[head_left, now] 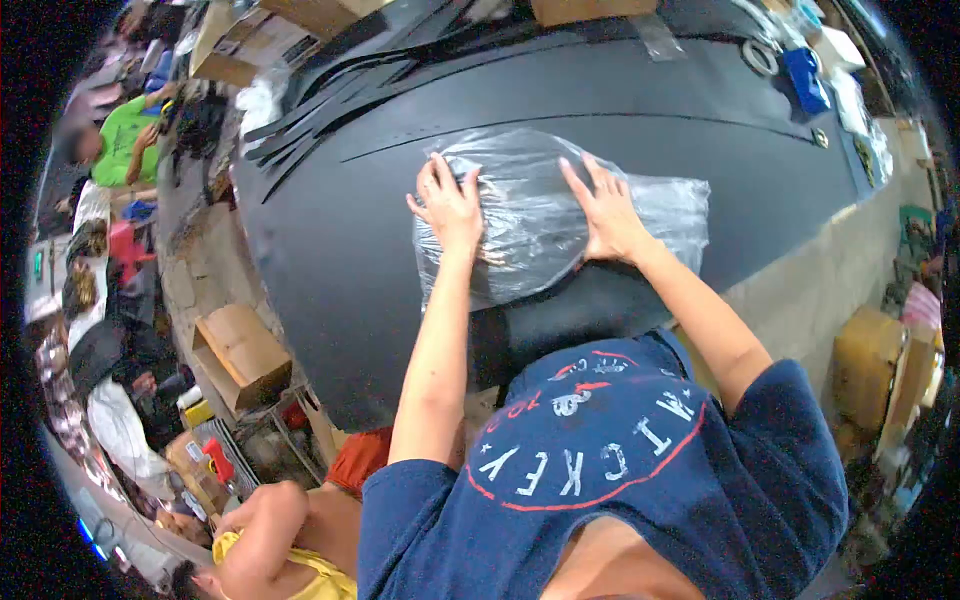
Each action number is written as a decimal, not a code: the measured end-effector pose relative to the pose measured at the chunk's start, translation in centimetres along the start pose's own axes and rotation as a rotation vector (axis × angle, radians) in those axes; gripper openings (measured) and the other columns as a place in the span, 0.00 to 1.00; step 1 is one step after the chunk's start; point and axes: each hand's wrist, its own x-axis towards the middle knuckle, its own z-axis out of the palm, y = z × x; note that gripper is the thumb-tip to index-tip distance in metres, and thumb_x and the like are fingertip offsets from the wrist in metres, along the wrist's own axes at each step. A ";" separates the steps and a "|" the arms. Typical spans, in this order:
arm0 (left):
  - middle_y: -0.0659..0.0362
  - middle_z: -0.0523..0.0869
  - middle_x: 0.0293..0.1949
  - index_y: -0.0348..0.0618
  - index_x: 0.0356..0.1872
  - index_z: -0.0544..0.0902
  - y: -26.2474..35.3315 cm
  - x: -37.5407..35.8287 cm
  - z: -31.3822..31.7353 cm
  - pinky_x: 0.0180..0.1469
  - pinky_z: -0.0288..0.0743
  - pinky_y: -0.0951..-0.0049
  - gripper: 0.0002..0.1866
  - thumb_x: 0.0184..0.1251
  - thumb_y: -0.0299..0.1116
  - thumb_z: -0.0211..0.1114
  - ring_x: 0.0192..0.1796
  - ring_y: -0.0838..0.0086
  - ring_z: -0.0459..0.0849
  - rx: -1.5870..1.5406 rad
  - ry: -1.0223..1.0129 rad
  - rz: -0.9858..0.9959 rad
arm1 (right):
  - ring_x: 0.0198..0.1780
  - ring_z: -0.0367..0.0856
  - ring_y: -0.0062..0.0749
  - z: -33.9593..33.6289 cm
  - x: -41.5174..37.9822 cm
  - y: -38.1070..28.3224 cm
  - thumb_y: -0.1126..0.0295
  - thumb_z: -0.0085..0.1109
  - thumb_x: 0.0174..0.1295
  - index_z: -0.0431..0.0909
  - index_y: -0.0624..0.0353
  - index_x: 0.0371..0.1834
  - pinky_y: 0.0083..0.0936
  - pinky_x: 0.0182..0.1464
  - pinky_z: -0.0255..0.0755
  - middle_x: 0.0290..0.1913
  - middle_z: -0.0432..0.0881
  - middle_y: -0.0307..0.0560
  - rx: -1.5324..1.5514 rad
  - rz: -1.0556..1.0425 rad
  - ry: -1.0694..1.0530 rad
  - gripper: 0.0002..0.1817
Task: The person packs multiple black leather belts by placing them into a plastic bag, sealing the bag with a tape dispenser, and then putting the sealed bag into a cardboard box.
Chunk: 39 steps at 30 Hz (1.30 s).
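Note:
A round, flat bundle wrapped in clear plastic [530,215] lies on the dark table [340,250] in front of me. My left hand [448,205] rests on the left part of the plastic with its fingers spread. On the right side of the bundle lies my right hand [607,212], its fingers apart and its thumb near the lower edge. Loose plastic extends past my right hand to the right. What the plastic encloses is hard to make out through the glare.
Black strips [350,85] lie at the table's back left. A tape roll [760,58] and a blue object [806,80] are at the back right. Cardboard boxes [240,355] stand left of the table. A person in green [128,140] and one in yellow [290,565] are nearby.

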 end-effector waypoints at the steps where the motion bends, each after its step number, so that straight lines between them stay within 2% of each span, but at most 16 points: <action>1: 0.50 0.67 0.64 0.40 0.70 0.61 -0.2 -0.2 0.2 0.68 0.42 0.35 0.35 0.68 0.51 0.56 0.70 0.61 0.61 -0.014 0.024 0.023 | 0.70 0.57 0.62 0.4 -0.3 -0.1 0.64 0.73 0.26 0.42 0.46 0.77 0.51 0.68 0.55 0.71 0.52 0.70 -0.003 -0.001 0.079 0.67; 3: 0.48 0.65 0.67 0.39 0.70 0.60 -0.5 -0.5 0.8 0.69 0.37 0.33 0.37 0.68 0.54 0.52 0.72 0.59 0.58 0.041 0.006 0.047 | 0.67 0.63 0.60 0.5 0.3 -0.2 0.69 0.69 0.30 0.46 0.61 0.75 0.42 0.68 0.58 0.66 0.64 0.67 0.077 -0.105 0.173 0.61; 4: 0.47 0.64 0.68 0.37 0.70 0.61 -0.1 -0.5 0.5 0.70 0.37 0.34 0.38 0.68 0.55 0.52 0.73 0.57 0.57 0.033 -0.024 0.008 | 0.64 0.66 0.62 0.6 0.0 -0.6 0.70 0.70 0.28 0.47 0.65 0.74 0.43 0.68 0.58 0.67 0.63 0.65 0.069 -0.048 0.177 0.61; 10: 0.48 0.66 0.66 0.36 0.69 0.62 0.4 -0.3 0.2 0.70 0.44 0.39 0.38 0.67 0.56 0.53 0.70 0.58 0.61 -0.036 0.041 -0.049 | 0.60 0.69 0.66 0.8 -1.2 -2.1 0.65 0.76 0.33 0.35 0.62 0.76 0.43 0.60 0.69 0.62 0.63 0.76 0.197 0.363 0.091 0.68; 12: 0.48 0.66 0.66 0.36 0.68 0.62 0.6 -0.3 0.0 0.70 0.45 0.39 0.38 0.67 0.56 0.54 0.70 0.58 0.61 -0.035 0.049 -0.054 | 0.61 0.69 0.65 2.3 -0.9 -0.8 0.62 0.77 0.34 0.39 0.60 0.76 0.44 0.60 0.68 0.63 0.65 0.71 -0.045 0.412 0.026 0.66; 16: 0.47 0.67 0.66 0.35 0.68 0.63 0.7 0.0 -0.6 0.70 0.45 0.39 0.38 0.67 0.55 0.55 0.70 0.58 0.62 -0.049 0.040 -0.065 | 0.65 0.67 0.57 0.6 -0.4 -1.7 0.60 0.75 0.35 0.52 0.63 0.70 0.43 0.62 0.66 0.64 0.66 0.64 0.091 0.473 -0.085 0.57; 20: 0.47 0.67 0.66 0.36 0.67 0.64 0.5 0.1 -0.6 0.70 0.45 0.39 0.37 0.66 0.55 0.55 0.70 0.58 0.62 -0.058 0.032 -0.072 | 0.64 0.67 0.58 3.1 -1.1 1.8 0.64 0.72 0.35 0.63 0.65 0.62 0.44 0.62 0.66 0.61 0.70 0.64 -0.058 0.314 0.068 0.46; 22: 0.47 0.67 0.66 0.36 0.67 0.64 0.5 -0.2 -0.2 0.69 0.45 0.37 0.37 0.66 0.55 0.55 0.70 0.58 0.62 0.004 0.024 -0.063 | 0.58 0.70 0.59 2.4 -0.5 2.0 0.72 0.60 0.28 0.69 0.69 0.52 0.48 0.58 0.64 0.55 0.72 0.64 -0.220 0.037 0.245 0.37; 24: 0.49 0.67 0.66 0.37 0.67 0.64 0.5 -0.2 -0.6 0.67 0.44 0.33 0.36 0.67 0.54 0.56 0.71 0.58 0.61 0.039 0.005 -0.025 | 0.57 0.70 0.57 2.8 -0.5 1.9 0.70 0.61 0.23 0.71 0.68 0.50 0.49 0.57 0.62 0.52 0.74 0.62 -0.200 0.016 0.310 0.39; 25: 0.50 0.67 0.67 0.39 0.67 0.65 0.2 -0.3 -0.4 0.67 0.43 0.31 0.36 0.67 0.54 0.56 0.71 0.58 0.60 0.037 -0.036 -0.006 | 0.55 0.71 0.56 1.6 -0.2 0.7 0.69 0.62 0.22 0.72 0.65 0.47 0.49 0.55 0.62 0.49 0.74 0.60 -0.203 0.154 0.144 0.37; 27: 0.52 0.67 0.67 0.42 0.67 0.66 -0.1 -0.5 -0.3 0.67 0.39 0.32 0.34 0.66 0.54 0.57 0.71 0.61 0.59 -0.071 0.028 0.032 | 0.44 0.75 0.53 1.6 -0.1 1.0 0.69 0.65 0.23 0.70 0.60 0.36 0.46 0.43 0.67 0.39 0.75 0.54 -0.267 0.021 0.327 0.28; 28: 0.54 0.67 0.66 0.43 0.68 0.66 -0.7 -0.3 0.6 0.68 0.38 0.33 0.34 0.67 0.54 0.57 0.71 0.62 0.59 -0.111 0.020 0.015 | 0.46 0.74 0.52 1.2 0.5 1.0 0.71 0.66 0.24 0.70 0.60 0.37 0.44 0.43 0.67 0.41 0.74 0.55 -0.237 0.192 0.074 0.28; 29: 0.54 0.67 0.65 0.44 0.68 0.65 -0.4 0.0 0.1 0.68 0.42 0.35 0.34 0.68 0.54 0.55 0.71 0.63 0.60 -0.017 0.006 0.001 | 0.50 0.70 0.51 3.2 -0.1 1.7 0.72 0.67 0.25 0.69 0.61 0.42 0.44 0.49 0.64 0.45 0.72 0.57 -0.229 0.143 0.210 0.32; 33: 0.54 0.67 0.65 0.44 0.68 0.65 -0.4 0.1 0.3 0.67 0.49 0.37 0.33 0.70 0.55 0.52 0.69 0.62 0.63 0.082 0.041 0.017 | 0.55 0.67 0.49 1.1 -0.6 -0.1 0.70 0.71 0.26 0.68 0.63 0.47 0.40 0.54 0.62 0.50 0.70 0.57 -0.249 0.187 0.156 0.37; 37: 0.52 0.68 0.65 0.45 0.69 0.65 -0.7 -0.2 0.4 0.66 0.52 0.38 0.33 0.71 0.56 0.49 0.68 0.60 0.64 0.092 0.068 0.037 | 0.47 0.75 0.51 2.2 0.1 0.7 0.73 0.71 0.28 0.66 0.67 0.49 0.41 0.51 0.64 0.41 0.76 0.58 -0.096 0.168 0.110 0.37; 39: 0.53 0.68 0.65 0.45 0.69 0.64 -0.5 -0.2 0.3 0.66 0.51 0.38 0.33 0.71 0.57 0.48 0.68 0.60 0.64 0.078 0.072 0.042 | 0.40 0.78 0.56 2.1 -0.1 0.6 0.76 0.69 0.32 0.61 0.72 0.58 0.43 0.47 0.69 0.36 0.80 0.59 -0.081 0.206 0.034 0.43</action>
